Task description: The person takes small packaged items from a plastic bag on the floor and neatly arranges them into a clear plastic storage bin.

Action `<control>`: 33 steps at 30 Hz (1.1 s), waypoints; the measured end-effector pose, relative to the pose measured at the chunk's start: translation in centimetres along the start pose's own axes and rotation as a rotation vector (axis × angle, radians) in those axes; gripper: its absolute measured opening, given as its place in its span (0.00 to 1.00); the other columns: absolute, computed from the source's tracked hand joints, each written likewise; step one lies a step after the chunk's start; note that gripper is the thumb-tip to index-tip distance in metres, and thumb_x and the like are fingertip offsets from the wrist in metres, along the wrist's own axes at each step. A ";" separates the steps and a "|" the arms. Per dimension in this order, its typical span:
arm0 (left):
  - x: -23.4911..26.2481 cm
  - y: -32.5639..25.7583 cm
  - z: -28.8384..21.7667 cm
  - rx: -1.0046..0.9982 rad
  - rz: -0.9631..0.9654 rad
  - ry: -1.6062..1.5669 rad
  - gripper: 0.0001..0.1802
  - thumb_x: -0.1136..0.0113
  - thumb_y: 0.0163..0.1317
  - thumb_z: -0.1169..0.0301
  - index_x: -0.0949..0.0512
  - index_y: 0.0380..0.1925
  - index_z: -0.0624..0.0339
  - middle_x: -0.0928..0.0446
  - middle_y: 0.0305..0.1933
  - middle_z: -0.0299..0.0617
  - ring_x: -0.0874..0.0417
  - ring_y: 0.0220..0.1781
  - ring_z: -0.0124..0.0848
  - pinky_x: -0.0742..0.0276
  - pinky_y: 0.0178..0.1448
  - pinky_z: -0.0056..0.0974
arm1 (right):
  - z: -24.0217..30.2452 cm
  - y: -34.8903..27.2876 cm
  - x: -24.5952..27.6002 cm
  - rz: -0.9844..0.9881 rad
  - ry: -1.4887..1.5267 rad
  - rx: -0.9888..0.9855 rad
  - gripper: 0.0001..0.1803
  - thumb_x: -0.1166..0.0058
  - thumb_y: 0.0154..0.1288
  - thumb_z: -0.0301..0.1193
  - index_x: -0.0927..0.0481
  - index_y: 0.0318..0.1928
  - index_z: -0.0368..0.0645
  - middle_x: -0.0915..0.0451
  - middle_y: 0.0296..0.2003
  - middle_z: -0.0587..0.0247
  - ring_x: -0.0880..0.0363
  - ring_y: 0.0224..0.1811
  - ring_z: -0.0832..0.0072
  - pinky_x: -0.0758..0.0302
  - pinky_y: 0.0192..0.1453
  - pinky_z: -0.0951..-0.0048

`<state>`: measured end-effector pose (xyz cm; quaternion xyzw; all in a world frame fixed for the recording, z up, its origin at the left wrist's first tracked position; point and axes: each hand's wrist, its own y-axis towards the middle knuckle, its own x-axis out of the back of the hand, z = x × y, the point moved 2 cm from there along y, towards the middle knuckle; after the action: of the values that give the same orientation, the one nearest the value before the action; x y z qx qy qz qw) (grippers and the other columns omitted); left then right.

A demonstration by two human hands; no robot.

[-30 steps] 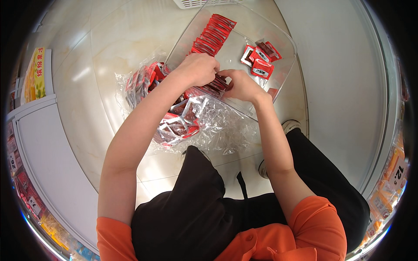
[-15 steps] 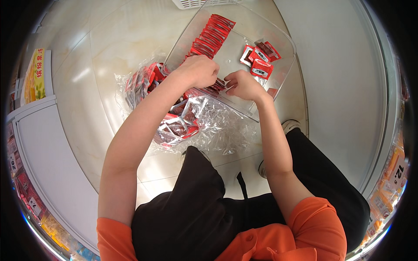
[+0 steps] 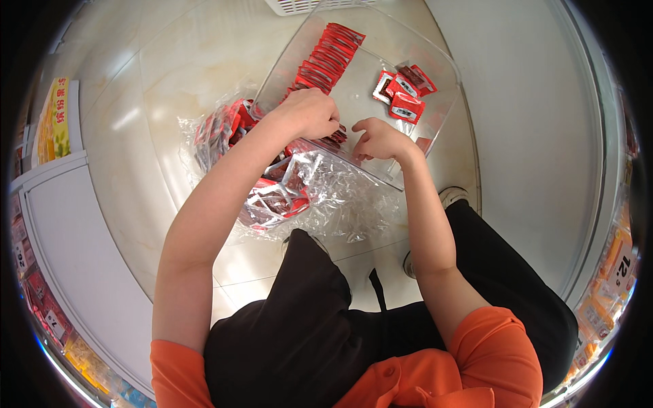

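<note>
A clear plastic bin [image 3: 445,112] holds a long row of small red snack packets [image 3: 330,58] stood on edge along its left side. Over the near end of that row, my left hand [image 3: 309,114] is closed, its curled fingers against a short stack of packets [image 3: 335,138]; the palm hides part of their grip. My right hand [image 3: 384,141] hovers inside the bin's near right part, fingers bent but apart, with nothing visible between them. Several loose red packets [image 3: 407,107] lie flat beyond it.
Left of the bin, an opened clear plastic bag [image 3: 275,197] full of red packets spreads over the tiled floor [image 3: 163,81]. A white basket [image 3: 306,7] stands at the far edge. Shelf units with packaged goods flank me, a white panel [image 3: 530,122] on the right.
My right hand has drawn back slightly to the right and nearer, away from the stack, and its fingers have spread. My left hand has barely moved.
</note>
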<state>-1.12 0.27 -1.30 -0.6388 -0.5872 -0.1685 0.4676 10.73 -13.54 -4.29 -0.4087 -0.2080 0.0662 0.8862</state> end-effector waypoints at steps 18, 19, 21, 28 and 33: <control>-0.1 0.2 0.1 0.038 0.014 -0.026 0.15 0.48 0.55 0.65 0.15 0.38 0.54 0.18 0.33 0.52 0.17 0.40 0.48 0.23 0.48 0.49 | 0.5 -0.8 0.1 0.016 0.340 0.028 0.41 0.43 0.53 0.25 0.44 0.67 0.25 0.15 0.40 0.54 0.21 0.47 0.71 0.30 0.58 0.72; -0.1 0.2 0.1 0.039 0.012 -0.028 0.15 0.47 0.55 0.65 0.15 0.38 0.54 0.18 0.33 0.52 0.17 0.40 0.48 0.23 0.48 0.49 | 0.6 -1.0 0.1 0.029 0.372 0.037 0.40 0.45 0.55 0.24 0.45 0.67 0.25 0.15 0.40 0.56 0.22 0.48 0.73 0.31 0.59 0.72; 0.0 0.2 0.0 0.042 0.010 -0.029 0.15 0.47 0.55 0.66 0.15 0.38 0.55 0.18 0.33 0.52 0.17 0.39 0.48 0.23 0.48 0.49 | 0.3 -1.0 0.0 0.005 0.410 0.027 0.40 0.45 0.53 0.26 0.42 0.67 0.26 0.15 0.41 0.55 0.21 0.47 0.71 0.30 0.58 0.72; 0.3 0.0 -0.2 0.037 -0.006 -0.034 0.13 0.46 0.53 0.65 0.15 0.32 0.56 0.18 0.30 0.50 0.17 0.38 0.47 0.22 0.46 0.48 | -2.7 0.5 1.6 -0.324 0.171 0.035 0.31 0.49 0.51 0.25 0.28 0.60 0.34 0.15 0.36 0.52 0.17 0.39 0.69 0.24 0.49 0.69; 0.4 -0.1 -0.3 0.049 -0.007 -0.030 0.11 0.45 0.52 0.65 0.15 0.28 0.56 0.18 0.29 0.49 0.17 0.36 0.48 0.22 0.45 0.48 | -2.3 1.2 4.9 -0.886 -0.137 0.105 0.23 0.43 0.50 0.29 0.22 0.50 0.37 0.17 0.37 0.51 0.19 0.42 0.57 0.23 0.47 0.59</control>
<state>-0.98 0.31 -0.80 -0.6278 -0.6001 -0.1461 0.4737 16.23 -12.94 -5.01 -0.2294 -0.4175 -0.2820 0.8328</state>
